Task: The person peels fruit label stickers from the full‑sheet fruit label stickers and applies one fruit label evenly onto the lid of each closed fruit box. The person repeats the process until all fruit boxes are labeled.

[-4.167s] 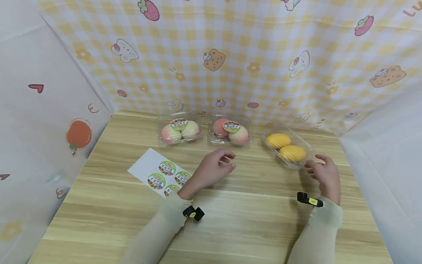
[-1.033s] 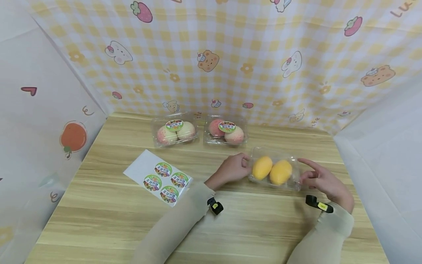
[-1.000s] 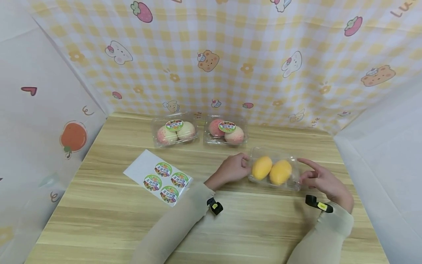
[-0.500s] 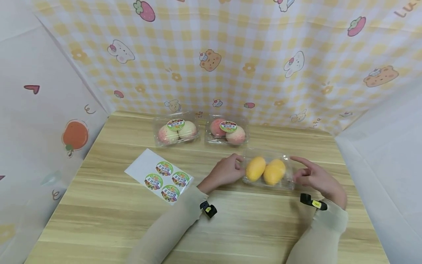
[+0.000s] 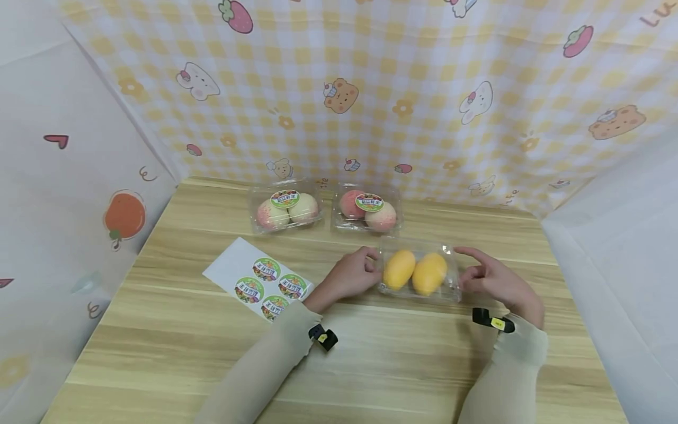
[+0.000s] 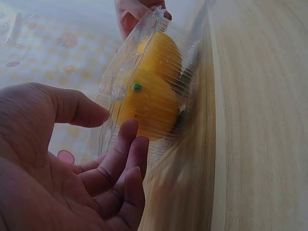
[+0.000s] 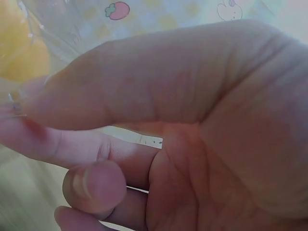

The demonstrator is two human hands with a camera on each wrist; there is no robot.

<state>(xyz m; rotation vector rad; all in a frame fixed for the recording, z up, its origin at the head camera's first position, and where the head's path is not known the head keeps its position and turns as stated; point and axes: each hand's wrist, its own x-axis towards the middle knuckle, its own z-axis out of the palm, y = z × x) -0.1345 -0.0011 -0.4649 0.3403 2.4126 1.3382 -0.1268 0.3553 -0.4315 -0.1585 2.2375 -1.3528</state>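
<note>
A clear plastic fruit box (image 5: 418, 242) with two yellow mangoes (image 5: 429, 274) inside stands on the table, between both hands. At its left end my left hand (image 5: 351, 274) holds it; in the left wrist view the thumb (image 6: 82, 108) meets the box's rim and the fingertips lie along its side. My right hand (image 5: 500, 284) pinches the right end's rim between thumb (image 7: 110, 86) and a finger, the index finger stretched along the upper corner in the head view. No label shows on this box. Left of the left hand lies a white sheet (image 5: 233, 259) with several round fruit stickers.
Two more clear boxes stand at the back, each with two pinkish peaches and a round label: the left box (image 5: 256, 227) and the middle box (image 5: 394, 227). A yellow checked curtain (image 5: 371, 70) hangs behind the wooden table (image 5: 381, 365).
The mango box came from the back right, turned straight and closer to the front. Both hands took hold of its ends; lately it has shifted left with them.
</note>
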